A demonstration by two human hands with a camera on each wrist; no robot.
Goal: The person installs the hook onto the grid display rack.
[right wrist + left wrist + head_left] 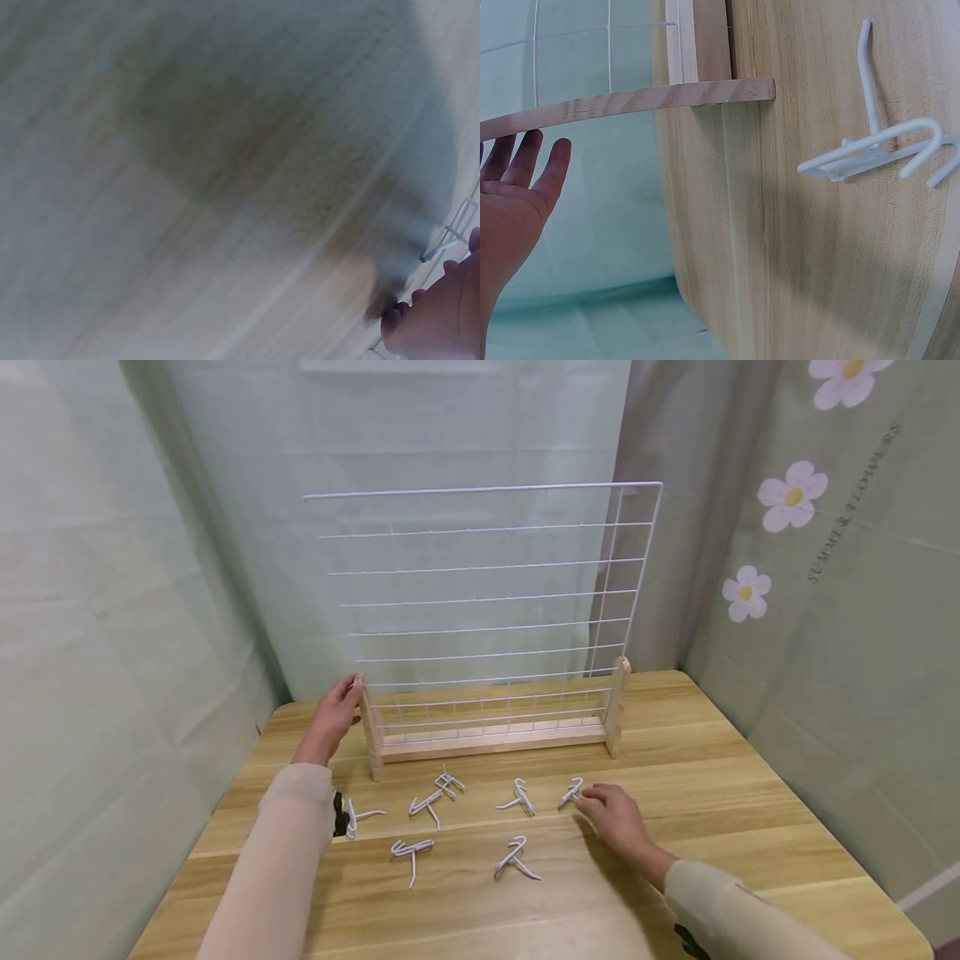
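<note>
Only your head view shows the whole scene: a white wire grid (487, 602) standing in a wooden base (491, 742) at the table's (750, 827) twelve o'clock, with white hooks scattered before it. Your left hand (333, 714), fingers straight and relaxed, touches the base's left upright (371, 727). Your right hand (615, 817), fingers lightly curled, touches the rightmost hook (571, 792) at three o'clock; whether it pinches it you cannot tell. The right wrist view is blurred.

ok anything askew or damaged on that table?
Nothing damaged. The white grid rack stands upright in its wooden base. Six white hooks lie loose and scattered in front, the right hand touching one.
</note>
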